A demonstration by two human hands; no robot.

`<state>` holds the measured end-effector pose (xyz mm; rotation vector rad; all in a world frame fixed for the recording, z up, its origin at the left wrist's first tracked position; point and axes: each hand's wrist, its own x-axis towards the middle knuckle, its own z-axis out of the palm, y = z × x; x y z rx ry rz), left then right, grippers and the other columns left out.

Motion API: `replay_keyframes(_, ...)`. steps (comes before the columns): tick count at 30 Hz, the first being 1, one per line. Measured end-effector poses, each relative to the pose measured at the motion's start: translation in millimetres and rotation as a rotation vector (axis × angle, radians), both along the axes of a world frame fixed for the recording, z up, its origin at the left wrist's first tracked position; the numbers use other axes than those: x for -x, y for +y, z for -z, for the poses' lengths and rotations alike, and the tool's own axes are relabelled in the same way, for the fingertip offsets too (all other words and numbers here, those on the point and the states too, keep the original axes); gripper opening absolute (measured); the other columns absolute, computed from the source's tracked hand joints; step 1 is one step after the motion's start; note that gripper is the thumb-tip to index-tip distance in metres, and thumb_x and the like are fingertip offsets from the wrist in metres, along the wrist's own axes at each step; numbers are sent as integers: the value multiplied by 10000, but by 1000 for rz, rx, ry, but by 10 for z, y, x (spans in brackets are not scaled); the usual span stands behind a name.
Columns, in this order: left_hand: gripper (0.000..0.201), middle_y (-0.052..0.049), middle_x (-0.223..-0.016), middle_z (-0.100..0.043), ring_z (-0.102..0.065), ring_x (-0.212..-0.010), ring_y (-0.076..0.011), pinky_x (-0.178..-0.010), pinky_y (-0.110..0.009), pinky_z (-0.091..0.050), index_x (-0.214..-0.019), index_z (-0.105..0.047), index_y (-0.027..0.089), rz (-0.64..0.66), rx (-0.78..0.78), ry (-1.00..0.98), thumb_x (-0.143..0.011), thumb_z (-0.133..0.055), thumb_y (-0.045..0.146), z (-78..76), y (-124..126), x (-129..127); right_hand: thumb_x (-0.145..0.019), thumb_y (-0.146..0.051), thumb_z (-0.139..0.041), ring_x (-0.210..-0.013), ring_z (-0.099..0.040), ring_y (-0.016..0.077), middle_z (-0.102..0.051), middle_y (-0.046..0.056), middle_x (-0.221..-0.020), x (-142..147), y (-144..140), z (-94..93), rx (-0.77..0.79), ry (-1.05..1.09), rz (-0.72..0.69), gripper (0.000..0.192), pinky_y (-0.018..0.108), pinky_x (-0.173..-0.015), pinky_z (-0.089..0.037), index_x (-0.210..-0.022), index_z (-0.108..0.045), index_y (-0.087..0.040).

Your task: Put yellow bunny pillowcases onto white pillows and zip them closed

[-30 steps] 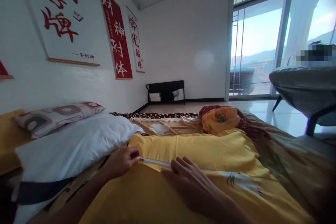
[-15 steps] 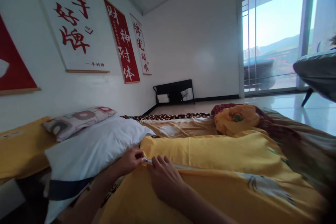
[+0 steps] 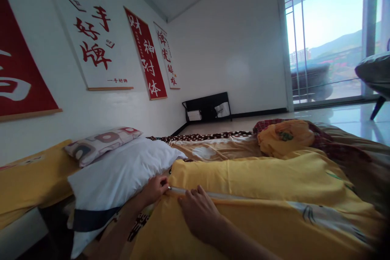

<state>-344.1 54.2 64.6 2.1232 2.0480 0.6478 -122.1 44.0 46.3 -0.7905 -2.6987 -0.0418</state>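
Note:
A yellow duvet cover point(image 3: 258, 178) lies across the bed in front of me, with a pale zipper line point(image 3: 213, 195) running along its near fold. My left hand point(image 3: 155, 189) pinches the end of that zipper at the cover's left corner, beside a white pillow point(image 3: 122, 174). My right hand point(image 3: 199, 213) rests on the cover with its fingertips on the zipper, a short way right of the left hand.
A patterned pillow point(image 3: 100, 144) lies behind the white one by the wall. A bunched orange cloth point(image 3: 284, 138) sits on a checked blanket further down the bed. A low black rack point(image 3: 209, 107) stands at the far wall; glass doors point(image 3: 329, 48) and a grey chair point(image 3: 374, 77) are at the right.
My right hand has slid left along the zipper toward the left hand. The view has turned left, so the chair has moved toward the right edge.

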Motion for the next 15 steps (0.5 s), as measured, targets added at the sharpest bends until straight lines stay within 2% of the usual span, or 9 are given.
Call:
replay_keyframes(7,247,-47,-826,-646,-568,-838,-195,-886,-378,-313,-749,-540,165,-67,-54,163,-820,-367,326,173,29,53,-837,-158,-444,-1023,-590,272,-633,176,-1059,-7,-16,3,36,12,11,311,486,-1024,-334,-1055,-661,-113)
replay_keyframes(11,249,-59,-879,-655,-564,-872,-206,-891,-400,-289,-786,-559,157,-132,-66,216,-838,-363,304,217,34,103,-825,-159,-474,-1028,-581,272,-628,181,-1059,-18,-22,36,26,13,0,306,481,-1010,-354,-1072,-644,-100)
replay_keyframes(15,223,-61,-867,-652,-561,-885,-215,-871,-397,-283,-781,-569,155,-175,-82,274,-837,-382,262,171,35,90,-818,-145,-477,-1013,-576,267,-629,168,-1052,-29,-27,49,-6,1,-15,307,454,-979,-379,-1081,-627,-95)
